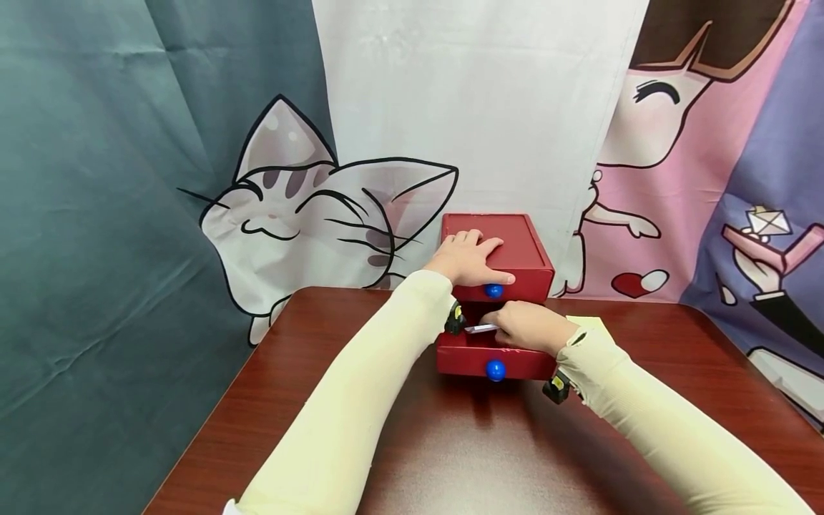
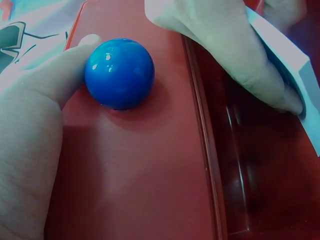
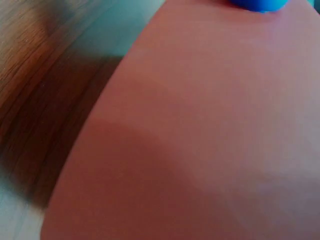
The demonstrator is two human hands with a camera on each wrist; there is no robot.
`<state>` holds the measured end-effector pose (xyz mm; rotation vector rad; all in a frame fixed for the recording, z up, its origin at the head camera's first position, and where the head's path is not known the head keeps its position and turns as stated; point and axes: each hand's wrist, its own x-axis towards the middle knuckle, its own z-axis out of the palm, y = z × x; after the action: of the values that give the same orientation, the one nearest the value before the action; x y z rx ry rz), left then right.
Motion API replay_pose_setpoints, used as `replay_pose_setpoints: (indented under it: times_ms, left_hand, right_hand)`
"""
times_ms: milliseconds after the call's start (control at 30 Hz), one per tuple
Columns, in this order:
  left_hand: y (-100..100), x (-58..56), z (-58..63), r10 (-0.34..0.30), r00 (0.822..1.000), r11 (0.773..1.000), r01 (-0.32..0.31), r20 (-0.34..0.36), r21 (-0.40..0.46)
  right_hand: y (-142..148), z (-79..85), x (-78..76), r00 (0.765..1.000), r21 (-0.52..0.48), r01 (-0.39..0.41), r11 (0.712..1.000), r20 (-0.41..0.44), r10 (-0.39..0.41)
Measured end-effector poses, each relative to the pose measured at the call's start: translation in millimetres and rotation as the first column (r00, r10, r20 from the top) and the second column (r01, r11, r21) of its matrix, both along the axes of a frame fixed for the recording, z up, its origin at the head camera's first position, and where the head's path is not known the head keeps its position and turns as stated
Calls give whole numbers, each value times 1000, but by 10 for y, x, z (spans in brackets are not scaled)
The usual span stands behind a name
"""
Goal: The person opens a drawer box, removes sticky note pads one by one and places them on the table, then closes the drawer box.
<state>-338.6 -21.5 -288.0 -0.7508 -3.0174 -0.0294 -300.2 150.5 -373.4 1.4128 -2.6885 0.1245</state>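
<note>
A red cabinet (image 1: 498,239) with two drawers stands at the far side of the table. Its lower drawer (image 1: 463,362) is pulled out; the upper one is closed. My left hand (image 1: 465,259) rests on the cabinet top with fingers spread, the thumb down beside the upper blue knob (image 2: 120,74). Inside the lower drawer, my right hand (image 1: 531,327) grips a thin white flat-sided object (image 1: 481,328), seen edge-on in the left wrist view. Its exact kind cannot be told. The right wrist view shows mostly the red drawer front (image 3: 190,130), with the lower blue knob (image 3: 260,4) at its top.
A pale yellow sheet (image 1: 591,327) lies on the brown wooden table (image 1: 444,458), right of the cabinet. Behind the table hangs a printed cloth (image 1: 483,107) with a cartoon cat and figure. Black wrist cameras (image 1: 556,387) sit close to the drawer.
</note>
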Motion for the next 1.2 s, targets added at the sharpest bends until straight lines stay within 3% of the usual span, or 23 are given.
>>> replay_pose_setpoints:
  times_ms: [333,567,767,967,1200]
  left_hand:
    - [12,-2,5,10,1000,1000,-10,5,2]
    - [15,8,-47,7,1000,1000,-7,4,4]
    - [7,-6,-53,21,1000,1000,-21,-9,8]
    - [4,-23,-35,17,1000,1000,-17,-5,4]
    - [15,-34,-35,16,1000,1000,-16,4,5]
  right_hand:
    - [134,30,41,995,-57,-4,998,97,10]
    - [270,-20,118,985,-245,55,968,173,-12]
    - [342,-64,171,987,-391,115,913,153,-59]
    - [399,-124,244,993,-561,109,820,100,-64]
    - [442,-191,308,971,-645,225,731,215,-109]
